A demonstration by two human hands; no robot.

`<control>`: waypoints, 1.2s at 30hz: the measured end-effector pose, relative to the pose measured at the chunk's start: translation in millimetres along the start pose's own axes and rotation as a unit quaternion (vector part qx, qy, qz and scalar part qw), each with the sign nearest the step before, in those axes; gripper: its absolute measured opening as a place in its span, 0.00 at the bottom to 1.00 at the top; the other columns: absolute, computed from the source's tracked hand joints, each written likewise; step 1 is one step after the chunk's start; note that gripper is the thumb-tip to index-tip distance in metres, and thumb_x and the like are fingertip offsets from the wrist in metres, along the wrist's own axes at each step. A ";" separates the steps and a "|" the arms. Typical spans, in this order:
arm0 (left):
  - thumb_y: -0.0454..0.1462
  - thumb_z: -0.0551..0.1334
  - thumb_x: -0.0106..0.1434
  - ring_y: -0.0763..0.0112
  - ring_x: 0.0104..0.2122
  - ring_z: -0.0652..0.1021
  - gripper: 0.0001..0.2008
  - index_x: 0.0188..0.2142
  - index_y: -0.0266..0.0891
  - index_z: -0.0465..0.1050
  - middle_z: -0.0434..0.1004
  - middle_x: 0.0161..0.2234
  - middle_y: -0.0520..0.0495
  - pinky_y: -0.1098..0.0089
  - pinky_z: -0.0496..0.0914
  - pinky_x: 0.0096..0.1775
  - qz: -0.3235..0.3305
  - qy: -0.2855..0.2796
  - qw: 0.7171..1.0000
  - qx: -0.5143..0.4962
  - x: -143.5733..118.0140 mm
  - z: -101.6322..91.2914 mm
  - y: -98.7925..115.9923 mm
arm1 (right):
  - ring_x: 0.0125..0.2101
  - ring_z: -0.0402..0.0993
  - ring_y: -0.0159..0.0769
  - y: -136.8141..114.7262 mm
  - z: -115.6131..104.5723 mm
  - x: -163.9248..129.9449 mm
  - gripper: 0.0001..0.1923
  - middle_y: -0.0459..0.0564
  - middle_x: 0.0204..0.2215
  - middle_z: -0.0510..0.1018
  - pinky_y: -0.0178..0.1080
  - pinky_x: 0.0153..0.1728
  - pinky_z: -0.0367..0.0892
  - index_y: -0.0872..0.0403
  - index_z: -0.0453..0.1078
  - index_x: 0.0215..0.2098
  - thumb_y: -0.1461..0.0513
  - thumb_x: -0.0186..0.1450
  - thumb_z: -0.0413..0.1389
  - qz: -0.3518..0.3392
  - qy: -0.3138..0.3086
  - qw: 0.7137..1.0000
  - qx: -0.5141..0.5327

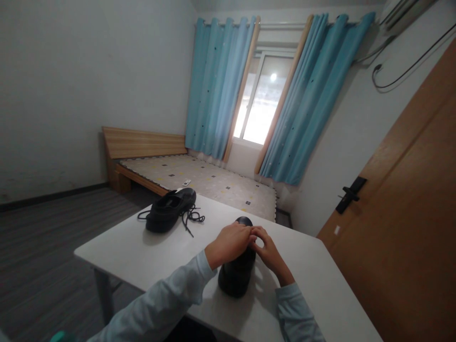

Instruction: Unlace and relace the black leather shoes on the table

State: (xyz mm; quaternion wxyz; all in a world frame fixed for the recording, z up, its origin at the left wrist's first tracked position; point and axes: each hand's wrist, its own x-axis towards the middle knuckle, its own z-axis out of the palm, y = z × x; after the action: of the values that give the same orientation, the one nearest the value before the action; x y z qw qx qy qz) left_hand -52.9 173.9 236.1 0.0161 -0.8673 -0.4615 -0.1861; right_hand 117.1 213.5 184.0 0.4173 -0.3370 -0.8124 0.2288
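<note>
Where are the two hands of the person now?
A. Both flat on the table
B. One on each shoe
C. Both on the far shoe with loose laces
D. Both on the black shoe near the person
D: the left hand and right hand meet on top of the near black shoe; the far shoe lies untouched.

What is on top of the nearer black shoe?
Both hands rest on the nearer black shoe: left hand and right hand, fingers meeting over its middle. They cover the lacing area, so the laces cannot be seen.

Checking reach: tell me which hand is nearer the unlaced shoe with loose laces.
Left. The left hand is on the near shoe, on the side toward the unlaced shoe; the right hand is farther away.
</note>
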 end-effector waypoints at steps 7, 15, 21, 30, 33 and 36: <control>0.40 0.61 0.60 0.62 0.37 0.77 0.13 0.44 0.42 0.70 0.78 0.36 0.46 0.69 0.68 0.37 -0.006 -0.006 1.000 -0.014 -12.0 -9.0 -8.2 | 0.44 0.66 0.41 -13.1 -0.8 -0.2 0.07 0.49 0.39 0.72 0.44 0.47 0.60 0.52 0.68 0.30 0.57 0.57 0.59 0.023 -0.003 1.000 -0.011; 0.35 0.56 0.62 0.65 0.39 0.77 0.13 0.46 0.44 0.70 0.78 0.38 0.46 0.70 0.68 0.39 -0.031 -0.003 0.999 -0.013 -16.6 2.2 -4.8 | 0.50 0.61 0.45 -8.6 3.0 -4.2 0.20 0.50 0.46 0.69 0.49 0.53 0.56 0.49 0.69 0.43 0.62 0.51 0.63 0.019 -0.032 0.999 -0.040; 0.34 0.55 0.63 0.66 0.38 0.77 0.10 0.44 0.41 0.70 0.76 0.38 0.46 0.70 0.68 0.38 -0.020 0.005 1.000 -0.004 -21.2 0.7 2.6 | 0.49 0.61 0.46 -6.4 4.0 -3.7 0.20 0.51 0.45 0.68 0.49 0.53 0.57 0.49 0.69 0.42 0.60 0.51 0.63 0.031 -0.040 0.998 -0.044; 0.35 0.53 0.66 0.66 0.38 0.74 0.10 0.45 0.41 0.67 0.74 0.37 0.48 0.67 0.67 0.40 0.005 0.058 0.998 0.005 -25.9 5.6 5.7 | 0.48 0.61 0.45 -1.5 5.8 -3.8 0.19 0.50 0.44 0.68 0.48 0.53 0.57 0.49 0.69 0.41 0.60 0.51 0.63 0.028 -0.032 0.998 -0.042; 0.35 0.53 0.66 0.66 0.39 0.72 0.10 0.46 0.40 0.66 0.73 0.38 0.48 0.67 0.66 0.40 0.005 0.066 0.998 0.005 -26.9 6.2 6.3 | 0.48 0.61 0.45 1.1 6.4 -3.9 0.19 0.50 0.44 0.68 0.48 0.52 0.57 0.50 0.68 0.42 0.60 0.51 0.63 0.024 -0.031 0.998 -0.044; 0.34 0.53 0.65 0.66 0.40 0.71 0.10 0.45 0.41 0.66 0.72 0.38 0.48 0.67 0.66 0.41 0.000 0.083 0.997 -0.003 -27.8 5.3 7.3 | 0.49 0.61 0.45 3.6 6.8 -4.8 0.19 0.50 0.45 0.68 0.47 0.52 0.57 0.49 0.68 0.42 0.60 0.52 0.63 0.020 -0.033 0.998 -0.050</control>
State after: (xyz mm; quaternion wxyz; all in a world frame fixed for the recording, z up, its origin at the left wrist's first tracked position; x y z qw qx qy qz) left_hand -59.4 148.7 222.9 0.0515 -0.8488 -0.4583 -0.2585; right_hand 114.7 211.8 175.4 0.3684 -0.3654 -0.8293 0.2072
